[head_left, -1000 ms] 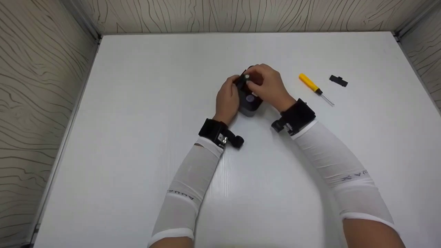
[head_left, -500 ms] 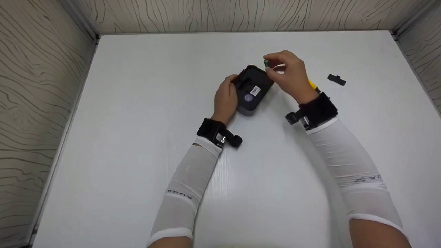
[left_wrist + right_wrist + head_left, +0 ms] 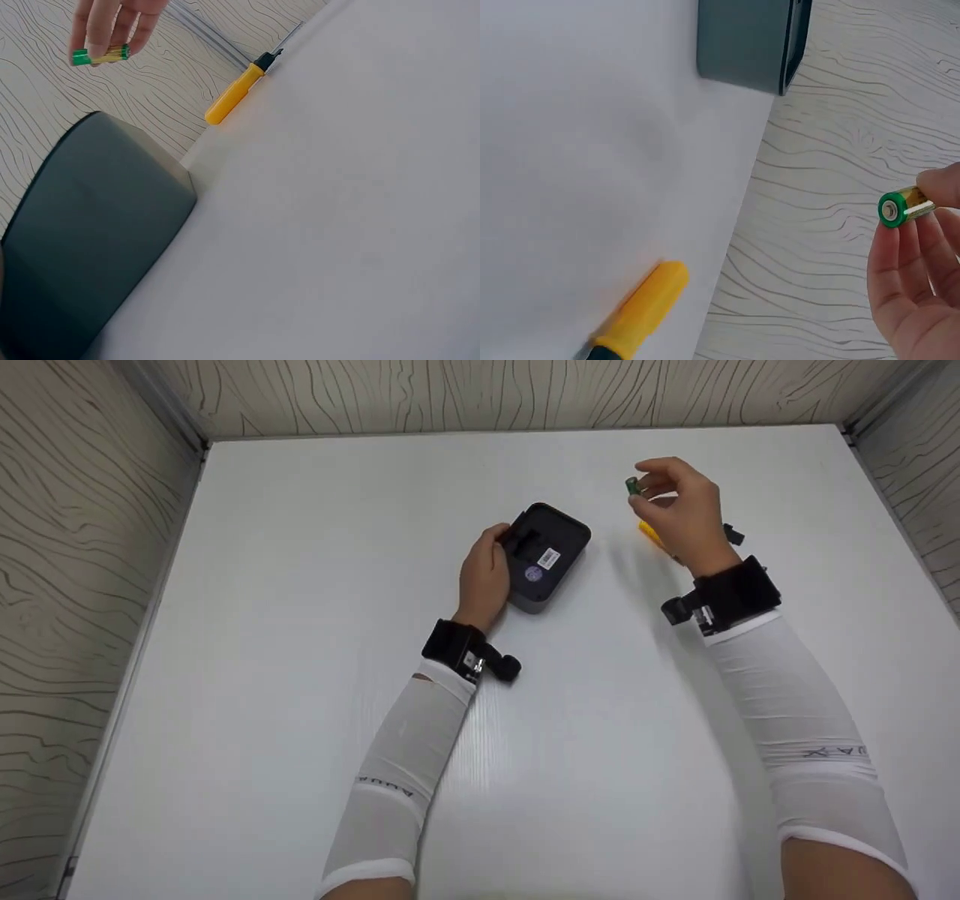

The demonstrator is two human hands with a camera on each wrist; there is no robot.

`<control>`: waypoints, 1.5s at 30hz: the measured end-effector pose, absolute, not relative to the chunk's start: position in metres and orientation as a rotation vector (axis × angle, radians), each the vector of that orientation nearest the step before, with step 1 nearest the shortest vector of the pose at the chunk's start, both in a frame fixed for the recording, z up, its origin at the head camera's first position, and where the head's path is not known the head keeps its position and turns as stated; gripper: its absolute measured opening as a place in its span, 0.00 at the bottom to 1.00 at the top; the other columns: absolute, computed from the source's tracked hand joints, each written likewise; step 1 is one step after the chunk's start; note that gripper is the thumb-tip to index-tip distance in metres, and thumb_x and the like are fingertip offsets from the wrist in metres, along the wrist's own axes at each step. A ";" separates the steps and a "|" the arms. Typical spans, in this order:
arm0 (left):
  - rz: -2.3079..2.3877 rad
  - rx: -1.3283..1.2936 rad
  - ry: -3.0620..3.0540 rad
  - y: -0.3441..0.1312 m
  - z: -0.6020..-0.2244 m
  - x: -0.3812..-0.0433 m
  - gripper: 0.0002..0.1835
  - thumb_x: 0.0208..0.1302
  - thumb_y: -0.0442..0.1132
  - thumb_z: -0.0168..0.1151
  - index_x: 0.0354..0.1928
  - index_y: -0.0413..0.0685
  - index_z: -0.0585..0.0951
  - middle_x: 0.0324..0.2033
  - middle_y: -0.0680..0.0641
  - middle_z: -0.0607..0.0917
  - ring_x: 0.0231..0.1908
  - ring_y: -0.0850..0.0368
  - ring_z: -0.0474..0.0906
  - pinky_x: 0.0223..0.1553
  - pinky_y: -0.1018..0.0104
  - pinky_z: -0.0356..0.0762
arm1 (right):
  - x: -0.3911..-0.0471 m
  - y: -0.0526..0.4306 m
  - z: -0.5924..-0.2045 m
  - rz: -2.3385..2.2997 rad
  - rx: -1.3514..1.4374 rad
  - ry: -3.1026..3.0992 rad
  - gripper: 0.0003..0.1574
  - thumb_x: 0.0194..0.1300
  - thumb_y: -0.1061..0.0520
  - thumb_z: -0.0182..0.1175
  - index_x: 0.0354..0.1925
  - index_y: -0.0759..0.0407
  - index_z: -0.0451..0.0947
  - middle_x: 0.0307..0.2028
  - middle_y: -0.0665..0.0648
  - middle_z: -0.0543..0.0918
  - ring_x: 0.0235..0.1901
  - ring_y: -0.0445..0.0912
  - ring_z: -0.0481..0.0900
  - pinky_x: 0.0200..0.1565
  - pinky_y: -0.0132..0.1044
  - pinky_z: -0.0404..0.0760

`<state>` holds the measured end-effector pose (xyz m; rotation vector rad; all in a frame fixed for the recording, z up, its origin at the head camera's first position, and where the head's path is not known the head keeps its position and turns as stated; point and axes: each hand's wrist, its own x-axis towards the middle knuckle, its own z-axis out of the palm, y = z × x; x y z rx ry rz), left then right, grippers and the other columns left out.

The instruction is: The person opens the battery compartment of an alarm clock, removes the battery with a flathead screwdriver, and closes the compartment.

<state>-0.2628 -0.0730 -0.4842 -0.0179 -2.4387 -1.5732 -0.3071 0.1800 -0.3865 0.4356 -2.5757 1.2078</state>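
Note:
A dark grey box (image 3: 551, 536) with rounded corners lies with its black face up. A slot, a white label and a round sticker show on that face. My left hand (image 3: 484, 577) holds the box by its left side, fingers at the upper left edge. Right of the box, my right hand (image 3: 686, 514) is raised over the table and pinches a green and gold battery (image 3: 907, 207) between thumb and fingertips. The same battery (image 3: 101, 55) shows at the top of the left wrist view. Grey box sides (image 3: 97, 225) fill much of that view's left.
A yellow-handled screwdriver (image 3: 234, 96) lies on the white table (image 3: 300, 585), partly under my right hand in the head view. Behind that wrist lies a small black cover (image 3: 733, 535). Wood-patterned panels (image 3: 420, 394) border the table.
My right hand has lifted the battery away from the box and carried it to the right, over the screwdriver. The box face is now uncovered. My left hand has stayed on the box.

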 end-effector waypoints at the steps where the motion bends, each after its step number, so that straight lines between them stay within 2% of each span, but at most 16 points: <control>1: -1.576 -0.015 -2.438 -0.074 -0.484 -0.263 0.21 0.80 0.33 0.39 0.67 0.42 0.74 0.65 0.45 0.79 0.68 0.56 0.71 0.66 0.75 0.63 | -0.309 0.183 -0.388 1.206 0.415 -2.587 0.22 0.67 0.63 0.66 0.58 0.61 0.79 0.46 0.60 0.84 0.44 0.39 0.80 0.47 0.26 0.80; 8: -1.565 -0.014 -2.444 -0.074 -0.484 -0.264 0.20 0.80 0.34 0.41 0.66 0.42 0.75 0.64 0.45 0.79 0.67 0.55 0.72 0.66 0.73 0.64 | -0.319 0.203 -0.401 1.177 0.277 -2.664 0.18 0.69 0.60 0.65 0.56 0.62 0.80 0.50 0.59 0.84 0.47 0.43 0.79 0.50 0.27 0.79; 20: -1.553 -0.017 -2.435 -0.073 -0.485 -0.264 0.20 0.80 0.33 0.40 0.66 0.42 0.75 0.64 0.45 0.79 0.66 0.55 0.72 0.66 0.73 0.65 | -0.338 0.228 -0.417 1.102 0.138 -2.773 0.19 0.72 0.60 0.61 0.59 0.63 0.80 0.55 0.63 0.83 0.50 0.47 0.79 0.57 0.33 0.78; 27: -1.551 -0.028 -2.436 -0.074 -0.486 -0.265 0.20 0.80 0.33 0.40 0.66 0.41 0.75 0.64 0.44 0.79 0.67 0.54 0.72 0.66 0.73 0.64 | -0.347 0.231 -0.422 1.052 0.104 -2.818 0.20 0.74 0.62 0.57 0.61 0.65 0.79 0.55 0.65 0.83 0.53 0.55 0.78 0.59 0.41 0.76; 33: -1.544 -0.026 -2.455 -0.073 -0.487 -0.264 0.21 0.80 0.33 0.40 0.67 0.41 0.74 0.64 0.45 0.79 0.67 0.55 0.71 0.66 0.74 0.64 | -0.355 0.230 -0.422 0.982 0.052 -2.908 0.20 0.75 0.62 0.55 0.61 0.67 0.79 0.55 0.68 0.83 0.54 0.57 0.78 0.61 0.48 0.75; 45: -1.551 -0.015 -2.464 -0.074 -0.484 -0.264 0.21 0.80 0.34 0.40 0.67 0.41 0.74 0.64 0.45 0.79 0.67 0.55 0.71 0.66 0.74 0.63 | -0.366 0.225 -0.426 0.899 -0.032 -3.032 0.22 0.75 0.63 0.54 0.64 0.68 0.76 0.59 0.69 0.80 0.58 0.59 0.76 0.62 0.51 0.76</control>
